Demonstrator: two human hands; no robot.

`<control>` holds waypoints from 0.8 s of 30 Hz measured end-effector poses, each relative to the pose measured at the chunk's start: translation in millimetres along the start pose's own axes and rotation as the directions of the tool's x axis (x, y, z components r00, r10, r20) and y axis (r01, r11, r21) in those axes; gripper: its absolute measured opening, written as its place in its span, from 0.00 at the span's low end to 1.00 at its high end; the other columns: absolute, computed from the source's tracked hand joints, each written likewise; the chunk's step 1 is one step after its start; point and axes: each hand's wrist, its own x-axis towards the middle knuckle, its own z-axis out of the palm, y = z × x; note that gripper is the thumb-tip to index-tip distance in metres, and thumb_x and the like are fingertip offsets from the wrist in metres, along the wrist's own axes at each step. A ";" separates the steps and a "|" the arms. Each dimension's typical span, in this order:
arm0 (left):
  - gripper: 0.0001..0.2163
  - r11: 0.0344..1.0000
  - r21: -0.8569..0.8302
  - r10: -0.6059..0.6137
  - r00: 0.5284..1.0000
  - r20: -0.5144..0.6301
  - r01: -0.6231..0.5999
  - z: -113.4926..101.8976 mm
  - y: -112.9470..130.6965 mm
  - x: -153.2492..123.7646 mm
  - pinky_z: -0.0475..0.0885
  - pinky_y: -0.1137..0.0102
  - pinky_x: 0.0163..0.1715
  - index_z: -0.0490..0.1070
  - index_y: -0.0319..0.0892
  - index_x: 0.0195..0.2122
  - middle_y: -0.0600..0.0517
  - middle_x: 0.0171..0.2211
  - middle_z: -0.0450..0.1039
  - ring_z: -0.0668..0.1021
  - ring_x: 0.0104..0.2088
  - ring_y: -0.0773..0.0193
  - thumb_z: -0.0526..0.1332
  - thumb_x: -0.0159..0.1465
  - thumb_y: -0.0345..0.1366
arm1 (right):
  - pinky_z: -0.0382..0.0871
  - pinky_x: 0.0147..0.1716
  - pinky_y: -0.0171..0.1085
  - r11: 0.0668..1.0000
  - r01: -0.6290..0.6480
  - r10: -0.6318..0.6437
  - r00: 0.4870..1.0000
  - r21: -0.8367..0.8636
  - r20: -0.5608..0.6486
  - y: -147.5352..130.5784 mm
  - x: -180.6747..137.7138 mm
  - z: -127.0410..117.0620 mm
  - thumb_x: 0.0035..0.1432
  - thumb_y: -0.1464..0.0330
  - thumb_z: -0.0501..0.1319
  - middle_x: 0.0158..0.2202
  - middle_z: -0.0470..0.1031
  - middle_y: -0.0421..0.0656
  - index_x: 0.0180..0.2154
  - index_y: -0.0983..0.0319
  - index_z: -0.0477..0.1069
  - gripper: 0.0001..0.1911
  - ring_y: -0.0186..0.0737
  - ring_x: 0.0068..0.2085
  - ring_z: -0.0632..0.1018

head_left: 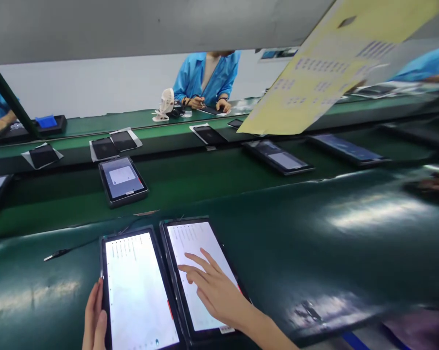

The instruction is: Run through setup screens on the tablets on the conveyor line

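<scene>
- The left hand (pixel 94 318) rests open against the left edge of the left tablet (pixel 139 291), fingers flat along the frame, not closed around it.
- The right hand (pixel 214 287) lies spread over the right tablet (pixel 201 272), fingers extended and fingertips on or just above the lit screen; it grips nothing.
- Both tablets lie flat, side by side with their long edges nearly touching, on the near dark green bench (pixel 314 233), close to its front edge at the bottom of the view.
- A thin cable (pixel 64 252) runs across the bench to the left of the left tablet, apart from the hand.
- To the right of the right tablet the bench surface stretches bare and glossy, giving wide room on that side.
- Beyond the bench's far edge, a conveyor belt (pixel 204 180) carries another lit tablet (pixel 122 181) and more tablets to the right.
- A yellow sheet (pixel 332 68) hangs overhead at upper right.
- Across the line, a person in a blue coat (pixel 206 73) works beside a small white fan (pixel 164 104).
</scene>
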 end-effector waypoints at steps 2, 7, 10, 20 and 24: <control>0.32 0.994 0.039 0.107 0.994 0.008 -0.107 -6.6 2.9 18.2 0.60 0.53 0.59 0.49 0.54 0.62 0.54 0.67 0.47 0.54 0.65 0.51 0.52 0.59 0.59 | 0.46 0.61 0.59 0.999 0.041 -0.041 0.999 0.003 -0.004 2.5 6.1 -5.1 0.56 0.83 0.42 0.44 0.69 0.45 0.46 0.63 0.62 0.20 0.48 0.59 0.60; 0.28 0.937 0.047 0.344 0.938 0.039 -0.346 -8.8 5.7 40.2 0.51 0.59 0.63 0.54 0.44 0.60 0.45 0.64 0.54 0.57 0.64 0.56 0.55 0.61 0.50 | 0.54 0.60 0.55 0.975 0.185 -0.201 0.972 0.124 0.123 4.0 22.6 -5.0 0.58 0.79 0.45 0.39 0.70 0.46 0.40 0.63 0.66 0.14 0.48 0.51 0.67; 0.27 0.937 0.020 0.346 0.936 0.058 -0.348 -7.6 6.8 38.9 0.54 0.59 0.62 0.54 0.44 0.60 0.44 0.64 0.54 0.57 0.64 0.56 0.56 0.61 0.47 | 0.55 0.59 0.53 0.957 0.226 -0.261 0.944 0.182 0.201 3.5 29.1 4.8 0.57 0.78 0.48 0.35 0.70 0.45 0.34 0.63 0.67 0.11 0.45 0.43 0.71; 0.27 0.940 -0.090 0.335 0.940 0.069 -0.328 -12.1 13.7 25.7 0.51 0.60 0.63 0.55 0.49 0.61 0.51 0.66 0.50 0.53 0.65 0.56 0.59 0.61 0.45 | 0.53 0.61 0.49 0.967 0.217 -0.244 0.939 0.134 0.241 1.7 27.5 -12.0 0.53 0.78 0.50 0.25 0.64 0.41 0.25 0.62 0.66 0.10 0.39 0.32 0.70; 0.25 0.931 -0.070 0.357 0.933 -0.039 -0.359 1.3 12.4 20.3 0.49 0.63 0.64 0.56 0.50 0.61 0.54 0.66 0.51 0.52 0.65 0.59 0.56 0.63 0.45 | 0.57 0.59 0.51 0.968 0.108 -0.155 0.967 0.226 0.202 25.7 2.3 -29.5 0.60 0.75 0.48 0.35 0.70 0.43 0.36 0.60 0.70 0.13 0.42 0.42 0.73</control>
